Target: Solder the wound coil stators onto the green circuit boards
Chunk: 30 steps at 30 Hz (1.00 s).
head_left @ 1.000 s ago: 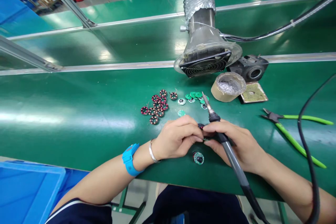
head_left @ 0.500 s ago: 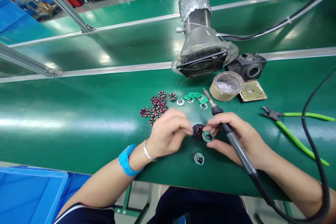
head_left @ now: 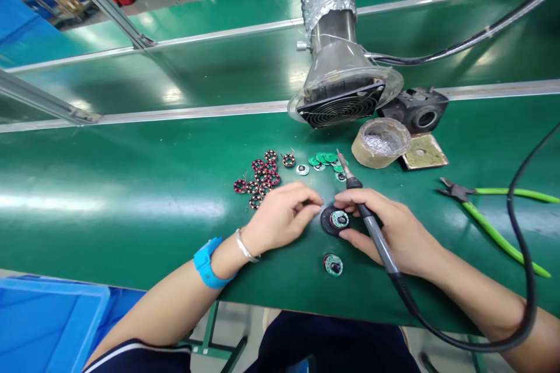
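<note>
Work looks early on, judging by how the pcs. lie. One round green-and-white circuit board w/ a black centre (head_left: 339,219) sits on a round black base (head_left: 326,223) on the green desk (head_left: 144,233), b/w the two hands. It looks seated, but can't tell if it's fixed.

The right hand (head_left: 398,233) grips a grey-and-black soldering iron (head_left: 380,238), tip pointing far, while its thumb & fingertips bracket the base's right side. The left hand (head_left: 282,217) is just left of the base, thumb & index drawn narrow; can't tell if anything's pinched there.

Near the base, a second board-topped unit w/ a reddish edge (head_left: 333,265) lies by itself, prob. one already put together. Far left, a bunch of red, copper & black coil rings (head_left: 261,176) lies loose, no boards on them; right of those, a cluster of loose round green boards (head_left: 324,158). So, approx., most pcs. look unpaired: one on the base, one prob. done, the rest untouched.
</note>
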Available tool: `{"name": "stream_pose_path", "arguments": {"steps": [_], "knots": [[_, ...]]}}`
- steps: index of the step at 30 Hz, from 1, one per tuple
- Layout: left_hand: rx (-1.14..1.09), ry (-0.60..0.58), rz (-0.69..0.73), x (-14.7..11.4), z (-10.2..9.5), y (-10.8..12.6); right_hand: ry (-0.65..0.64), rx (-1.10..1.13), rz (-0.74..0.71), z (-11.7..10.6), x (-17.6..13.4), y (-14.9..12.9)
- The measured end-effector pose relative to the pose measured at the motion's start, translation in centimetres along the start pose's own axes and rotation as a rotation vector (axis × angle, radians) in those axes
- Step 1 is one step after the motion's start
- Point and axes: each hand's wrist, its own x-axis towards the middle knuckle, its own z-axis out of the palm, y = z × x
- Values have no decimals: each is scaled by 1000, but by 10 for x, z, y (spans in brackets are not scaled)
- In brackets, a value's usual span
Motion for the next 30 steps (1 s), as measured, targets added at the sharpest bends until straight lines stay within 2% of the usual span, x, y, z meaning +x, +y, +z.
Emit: {"name": "stream_pose_path", "arguments": {"steps": [2, 4, 12, 16, 20, 25, 30], "knots": [[-113, -91, -24, -1, 9, 2, 7, -6, -15, -1, 0, 0], [-192, -117, -17, -1, 12, 1, 28, -7, -46, -1, 0, 1], [-279, -97, -24, 1, 16, 2, 143, -68, -235, 3, -4, -2], [-306, -102, -61, 2, 17, 2, 145, -82, -353, 7, -7, 2], [-323, -125, -84, 2, 15, 0, 123, -98, -342, 9, -8, 4], [-261, -120, 16, 1, 15, -4, 74, -88, -316, 7, -8, 2], [-179, -116, 73, 0, 14, -4, 196, -54, -226, -6, -12, -11]]}}
